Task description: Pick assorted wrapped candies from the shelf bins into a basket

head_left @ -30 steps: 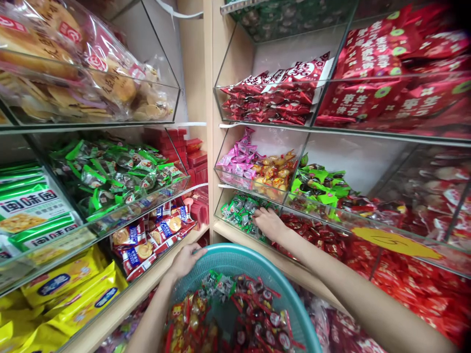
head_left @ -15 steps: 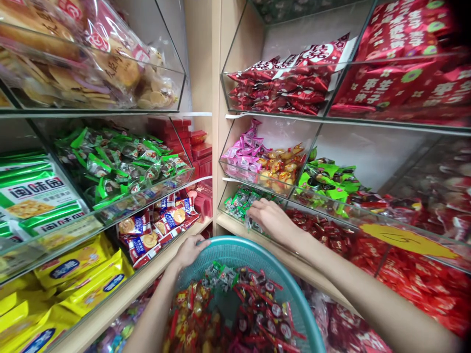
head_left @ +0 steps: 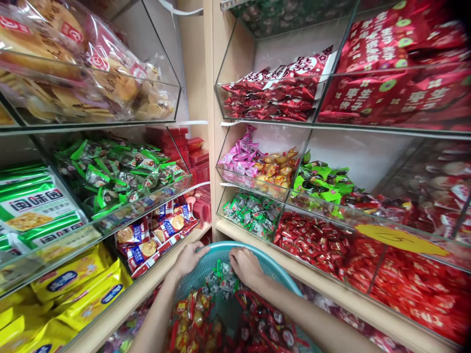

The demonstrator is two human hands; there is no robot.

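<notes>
My left hand (head_left: 190, 258) grips the far left rim of a teal plastic basket (head_left: 290, 283). Inside the basket, my right hand (head_left: 246, 267) is closed, fingers curled down beside a small pile of green-and-clear wrapped candies (head_left: 222, 280); whatever those fingers hold is hidden. Nearer to me in the basket lie yellow-and-red wrapped candies (head_left: 195, 314) on the left and dark red wrapped ones (head_left: 265, 321) on the right. More green-wrapped candies (head_left: 252, 213) fill a clear bin just beyond the rim.
Shelves with clear bins meet at a corner post (head_left: 209, 108). Red-wrapped candies (head_left: 312, 242) fill bins at the right, under a yellow price tag (head_left: 403, 239). Blue-and-red biscuit packs (head_left: 156, 235) and yellow packs (head_left: 81, 279) are at the left. A wooden shelf edge (head_left: 106, 314) runs along the left.
My right hand has moved from the green-candy bin down and left into the basket. My left hand stays on the rim. The view has shifted slightly.
</notes>
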